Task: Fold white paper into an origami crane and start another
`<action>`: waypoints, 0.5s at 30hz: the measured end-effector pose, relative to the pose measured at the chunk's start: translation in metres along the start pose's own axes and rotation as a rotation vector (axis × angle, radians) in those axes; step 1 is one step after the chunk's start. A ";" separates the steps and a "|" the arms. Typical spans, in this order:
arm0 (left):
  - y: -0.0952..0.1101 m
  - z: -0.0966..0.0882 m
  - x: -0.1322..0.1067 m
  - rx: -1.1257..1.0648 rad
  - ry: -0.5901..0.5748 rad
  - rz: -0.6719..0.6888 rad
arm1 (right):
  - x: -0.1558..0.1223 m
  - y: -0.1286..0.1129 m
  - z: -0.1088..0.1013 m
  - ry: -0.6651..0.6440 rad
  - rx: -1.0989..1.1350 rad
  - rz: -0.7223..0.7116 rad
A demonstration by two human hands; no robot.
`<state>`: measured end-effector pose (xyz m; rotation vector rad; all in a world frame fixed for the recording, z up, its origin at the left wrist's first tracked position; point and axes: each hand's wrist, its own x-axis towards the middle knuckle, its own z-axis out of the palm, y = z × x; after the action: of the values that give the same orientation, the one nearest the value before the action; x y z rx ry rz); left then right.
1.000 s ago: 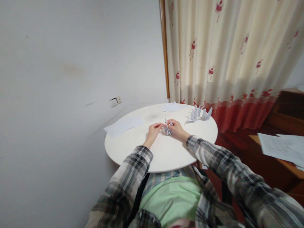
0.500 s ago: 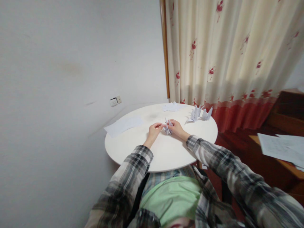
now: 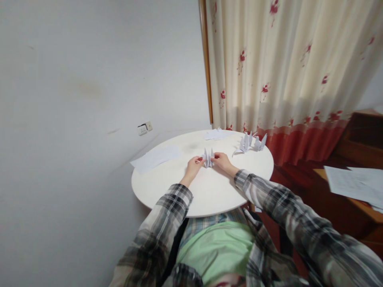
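Note:
A white folded paper crane (image 3: 208,158) is held between my two hands over the middle of the round white table (image 3: 167,191). Its two pointed wings stand up side by side. My left hand (image 3: 196,164) pinches it from the left, thumb and fingers closed. From the right, my right hand (image 3: 222,160) grips the other side, also closed. The parts of the crane under my fingertips are hidden.
More paper cranes (image 3: 247,142) stand at the table's right side. White sheets (image 3: 160,156) lie at the left edge, and smaller papers (image 3: 214,134) at the back. A wall is close on the left; a wooden desk with printed sheets (image 3: 356,184) stands right.
The crane has turned and shifted slightly left, so its two wings now stand more upright and apart. My right hand has moved a little. Both hands keep hold.

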<state>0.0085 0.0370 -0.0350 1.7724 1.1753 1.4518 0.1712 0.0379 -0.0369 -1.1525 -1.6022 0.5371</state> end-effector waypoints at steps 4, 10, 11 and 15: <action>-0.005 0.001 -0.001 0.018 -0.085 -0.024 | 0.001 0.004 0.001 -0.025 -0.009 0.040; -0.005 0.001 0.000 -0.061 -0.101 -0.127 | 0.000 0.004 0.001 -0.004 0.029 0.119; -0.005 0.001 0.000 -0.079 -0.101 -0.153 | -0.001 0.003 0.002 -0.011 0.050 0.133; -0.004 0.001 -0.001 -0.172 -0.071 -0.206 | -0.002 -0.002 0.004 -0.044 0.153 0.209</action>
<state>0.0087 0.0379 -0.0389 1.5260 1.1246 1.3173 0.1671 0.0357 -0.0379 -1.2048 -1.4584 0.8123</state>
